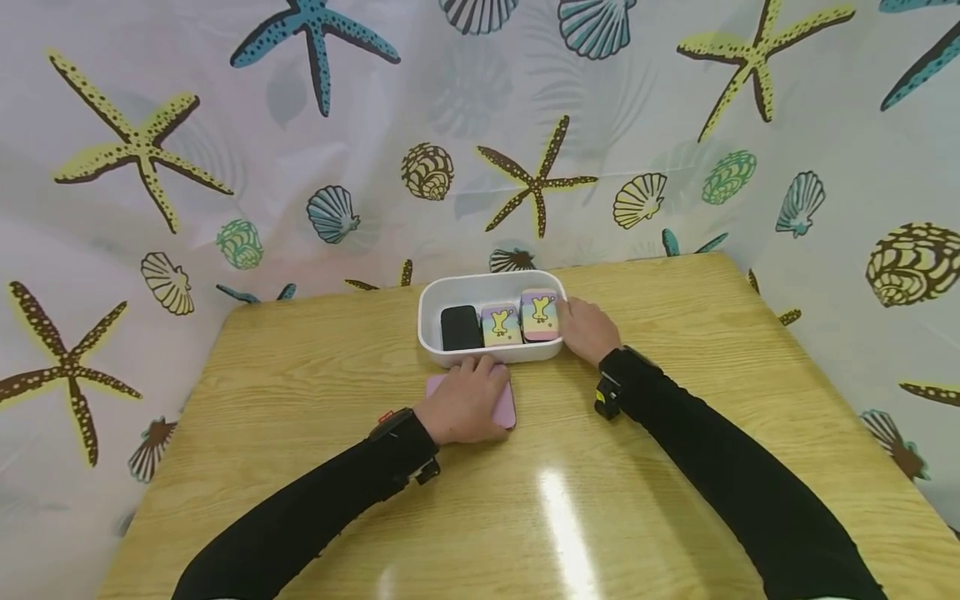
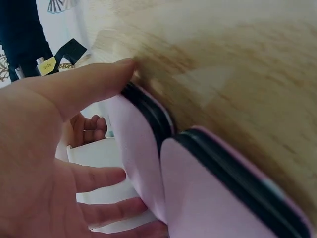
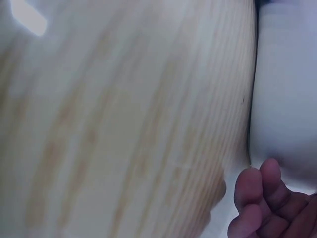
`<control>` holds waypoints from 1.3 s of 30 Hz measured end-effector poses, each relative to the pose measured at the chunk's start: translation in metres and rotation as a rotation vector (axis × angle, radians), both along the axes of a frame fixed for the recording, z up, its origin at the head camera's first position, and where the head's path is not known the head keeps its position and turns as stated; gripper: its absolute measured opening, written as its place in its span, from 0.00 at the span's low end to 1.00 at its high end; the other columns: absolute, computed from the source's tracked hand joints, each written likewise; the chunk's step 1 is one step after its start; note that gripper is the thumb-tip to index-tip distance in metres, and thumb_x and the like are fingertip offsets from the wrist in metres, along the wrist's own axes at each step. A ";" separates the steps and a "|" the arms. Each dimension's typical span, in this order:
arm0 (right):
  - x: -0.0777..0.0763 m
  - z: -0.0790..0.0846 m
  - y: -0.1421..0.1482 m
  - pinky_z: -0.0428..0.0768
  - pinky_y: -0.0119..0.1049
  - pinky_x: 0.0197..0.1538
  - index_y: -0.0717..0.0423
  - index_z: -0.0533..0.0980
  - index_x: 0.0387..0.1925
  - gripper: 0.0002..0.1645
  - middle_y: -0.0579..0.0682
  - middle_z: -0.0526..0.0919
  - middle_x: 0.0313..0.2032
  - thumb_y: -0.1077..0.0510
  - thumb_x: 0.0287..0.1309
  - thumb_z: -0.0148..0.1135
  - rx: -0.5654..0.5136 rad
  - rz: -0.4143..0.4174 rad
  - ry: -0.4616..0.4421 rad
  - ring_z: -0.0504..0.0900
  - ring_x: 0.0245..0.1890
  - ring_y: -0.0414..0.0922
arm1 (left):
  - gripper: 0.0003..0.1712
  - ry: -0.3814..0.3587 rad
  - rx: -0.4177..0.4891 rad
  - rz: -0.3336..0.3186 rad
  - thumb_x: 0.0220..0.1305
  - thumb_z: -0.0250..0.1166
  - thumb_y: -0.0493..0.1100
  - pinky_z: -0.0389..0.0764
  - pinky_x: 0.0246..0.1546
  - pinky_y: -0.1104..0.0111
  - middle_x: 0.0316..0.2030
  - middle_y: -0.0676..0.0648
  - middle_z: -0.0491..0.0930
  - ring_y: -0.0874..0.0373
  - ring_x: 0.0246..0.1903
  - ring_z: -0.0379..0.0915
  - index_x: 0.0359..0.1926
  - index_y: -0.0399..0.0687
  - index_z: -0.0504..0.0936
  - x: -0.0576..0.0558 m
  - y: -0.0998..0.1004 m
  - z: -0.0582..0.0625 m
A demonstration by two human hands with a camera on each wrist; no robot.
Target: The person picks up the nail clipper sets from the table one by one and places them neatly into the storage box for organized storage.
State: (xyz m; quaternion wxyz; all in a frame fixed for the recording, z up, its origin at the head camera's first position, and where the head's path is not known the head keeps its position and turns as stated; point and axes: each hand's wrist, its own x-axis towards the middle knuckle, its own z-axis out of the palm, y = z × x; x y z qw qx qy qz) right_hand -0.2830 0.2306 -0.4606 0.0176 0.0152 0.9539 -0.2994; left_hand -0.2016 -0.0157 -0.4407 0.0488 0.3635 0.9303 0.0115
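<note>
My left hand (image 1: 465,404) grips a pink case (image 1: 506,408) lying on the table just in front of a white bin (image 1: 517,356). In the left wrist view, the thumb is at the edge of this pink case (image 2: 136,131) and fingers touch its face; a second pink case (image 2: 198,193) with a black zipped side leans against it. My right hand (image 1: 590,331) holds the right end of the bin, its curled fingers (image 3: 249,186) against the outer wall. Inside the bin stand a black case (image 1: 460,327) and two pastel cases with yellow figures, one in the middle (image 1: 501,327), one at right (image 1: 540,315).
The wooden table (image 1: 322,358) carries the bin near its back edge. A white cloth (image 1: 360,150) printed with starfish and shells hangs behind and along the sides. Glare shows on the tabletop in front.
</note>
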 end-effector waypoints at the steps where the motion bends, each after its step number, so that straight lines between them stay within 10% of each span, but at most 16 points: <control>1: 0.000 0.000 0.000 0.68 0.41 0.35 0.61 0.73 0.54 0.33 0.56 0.76 0.34 0.41 0.79 0.29 0.001 0.003 -0.002 0.75 0.34 0.52 | 0.48 -0.002 -0.007 0.002 0.49 0.74 0.66 0.71 0.61 0.54 0.58 0.43 0.69 0.47 0.55 0.66 0.63 0.43 0.72 0.000 0.000 0.000; 25: 0.001 0.000 -0.002 0.68 0.42 0.39 0.62 0.71 0.60 0.35 0.57 0.77 0.40 0.41 0.79 0.28 -0.009 0.007 -0.015 0.76 0.38 0.53 | 0.52 -0.075 0.010 -0.009 0.40 0.76 0.70 0.75 0.52 0.63 0.49 0.47 0.73 0.54 0.49 0.66 0.62 0.44 0.74 0.001 -0.006 0.001; 39: 0.001 0.000 -0.002 0.68 0.41 0.33 0.61 0.72 0.55 0.33 0.56 0.76 0.33 0.41 0.79 0.29 -0.009 0.002 -0.019 0.75 0.31 0.51 | 0.52 0.044 0.127 -0.033 0.45 0.73 0.69 0.80 0.44 0.65 0.55 0.45 0.76 0.54 0.51 0.69 0.66 0.45 0.72 -0.006 -0.004 0.061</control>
